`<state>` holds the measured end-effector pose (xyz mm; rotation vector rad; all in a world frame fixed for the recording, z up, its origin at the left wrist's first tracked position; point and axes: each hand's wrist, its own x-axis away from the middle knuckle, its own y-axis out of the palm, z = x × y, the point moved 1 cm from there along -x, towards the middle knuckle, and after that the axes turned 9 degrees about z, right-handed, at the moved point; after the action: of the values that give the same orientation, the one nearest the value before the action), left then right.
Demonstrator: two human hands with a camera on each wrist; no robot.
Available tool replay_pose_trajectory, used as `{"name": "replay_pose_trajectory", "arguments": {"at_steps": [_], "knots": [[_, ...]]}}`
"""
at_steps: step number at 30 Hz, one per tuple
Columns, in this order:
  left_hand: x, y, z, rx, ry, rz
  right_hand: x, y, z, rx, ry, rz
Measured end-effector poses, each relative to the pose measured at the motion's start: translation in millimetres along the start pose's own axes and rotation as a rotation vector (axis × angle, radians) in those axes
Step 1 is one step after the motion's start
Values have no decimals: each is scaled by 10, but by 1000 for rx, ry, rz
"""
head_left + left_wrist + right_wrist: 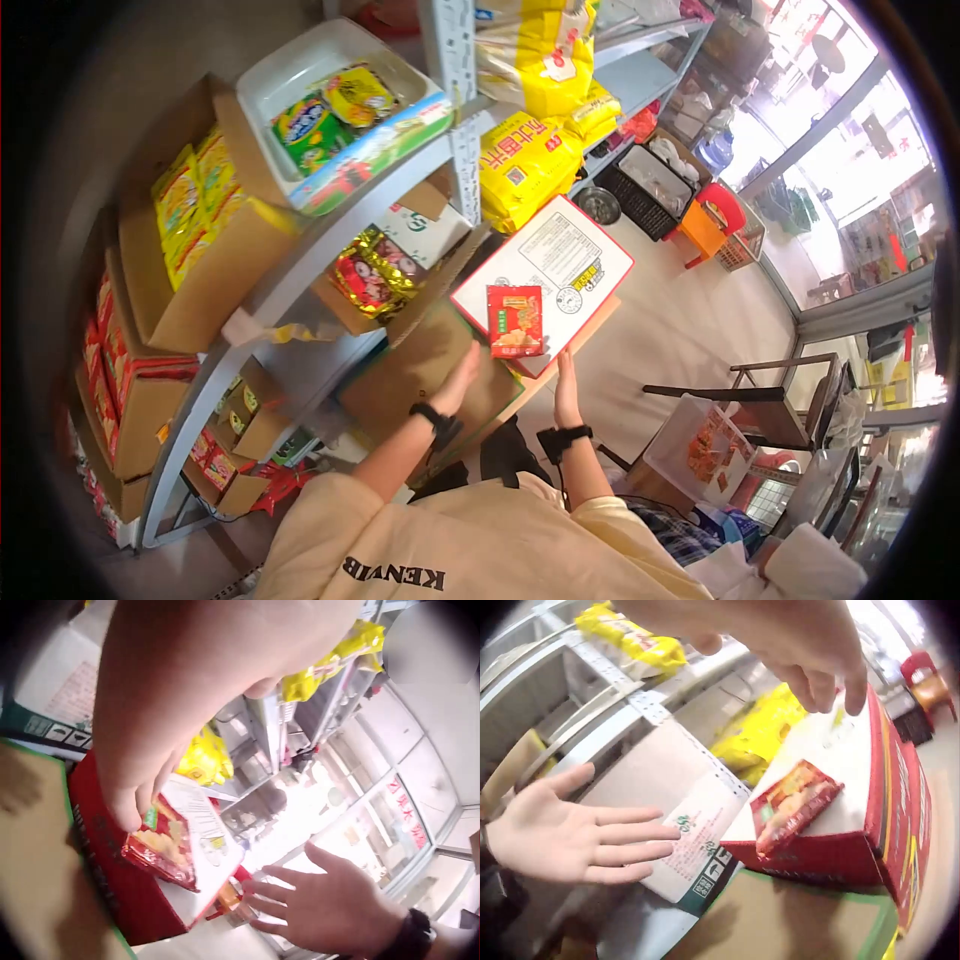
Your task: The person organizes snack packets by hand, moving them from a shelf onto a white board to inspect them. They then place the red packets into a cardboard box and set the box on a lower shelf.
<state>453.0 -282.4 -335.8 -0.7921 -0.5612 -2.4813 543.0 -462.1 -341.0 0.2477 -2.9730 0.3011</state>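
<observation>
Left hand (pixel 460 378): empty, fingers straight and fanned in the right wrist view, thumb held away, palm showing. Right hand (pixel 567 392): likewise empty, fingers extended and slightly apart in the left wrist view. Forearms reach forward from the body, a dark band on each wrist; the hands flank the near side of the load, well apart from each other. Neither grips anything; in the head view both are clear of the packet.

Between and just beyond them: glossy red plastic-film packet (pixel 515 322) with a yellow food picture and a green patch, lying face up on the white top of a red-sided cardboard box (pixel 545 240), close to its near edge.

Handling, judged by eye: packet light, soft, plump; film probably slick, contents perhaps crushable. Best hold: pinch a flat sealed end, or slide fingers under and cup it; avoid squeezing the middle. Box looks stiff, weight unknown; two palms on opposite sides would suit, but the loose packet could slide if it tilts.

Nearer the body: brown cardboard carton with green edging (pixel 420 370); cannot tell whether it bears the box. Further out: bright yellow printed plastic bags (pixel 530 165) by a grey metal shelf post (pixel 450 60).
</observation>
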Motion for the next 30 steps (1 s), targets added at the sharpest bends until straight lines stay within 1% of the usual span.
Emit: {"name": "replay_pose_trajectory", "arguments": {"at_steps": [1,4,5,6,8,9,10,12,14,15,18,19,20,22,23,24,25,26,28,29,30], "knots": [[-231,56,-81,-3,-1,79,-158,-7,240,-10,20,-48],[-595,276,-139,-84,117,38,-438,42,685,-45,65,-194],[-616,369,-197,-131,96,166,-477,87,771,-56,72,-239],[-623,415,-228,-113,119,118,-496,150,758,-75,77,-264],[-604,437,-258,-86,175,20,-481,251,710,-180,113,-219],[-588,405,-338,-87,160,85,-416,276,556,-291,154,-148],[-487,369,-340,-54,111,118,-391,276,605,-225,202,-160],[-360,164,-518,-91,-136,350,-252,198,724,-91,297,-180],[-104,22,-422,-326,-59,80,-68,161,824,-190,440,-303],[-151,-139,-739,-251,-85,111,85,144,549,-306,528,-336],[116,-434,-795,-300,16,9,392,121,612,-198,488,-421],[236,-511,-757,-296,110,-11,520,139,474,-180,466,-405],[348,-612,-712,-281,117,-21,639,154,324,-202,430,-423],[862,-716,-370,-252,134,-27,904,217,19,-247,358,-472],[1038,-815,-329,-222,335,-46,1084,287,-217,-309,316,-477],[1217,-946,-271,-215,453,-63,1247,380,-388,-369,276,-486],[1460,-1098,-165,-220,485,-64,1389,464,-477,-354,224,-543],[1710,-1254,-67,-225,514,-64,1555,601,-561,-357,182,-552],[2256,-1603,114,-211,505,25,1993,909,-972,-366,104,-562],[2478,-1792,129,-201,497,67,2187,1088,-1038,-368,82,-581],[2628,-1995,77,-172,560,137,2351,1248,-1065,-260,81,-602]]}}
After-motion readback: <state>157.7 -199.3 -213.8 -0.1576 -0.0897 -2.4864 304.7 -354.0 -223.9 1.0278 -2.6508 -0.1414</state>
